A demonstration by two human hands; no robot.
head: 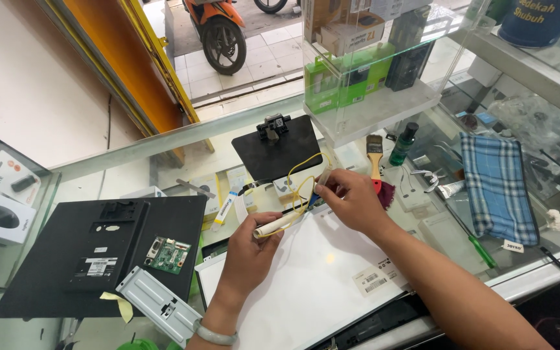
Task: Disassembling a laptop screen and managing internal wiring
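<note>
My left hand (252,243) grips a white tube-shaped part (279,224) wrapped by thin yellow wires (304,189). My right hand (351,198) pinches the yellow wires and a small clear piece near the top edge of a white display panel (306,285) that lies flat on the glass counter. The wires loop up from the panel between both hands. A white flat ribbon cable (227,207) lies just left of the hands.
A black monitor back cover (92,249) lies at left with a green circuit board (170,254) and a metal bracket (157,303) on it. A black stand base (277,152), a paintbrush (375,155), a green bottle (402,144), a blue plaid cloth (497,185) and a green screwdriver (481,249) lie around.
</note>
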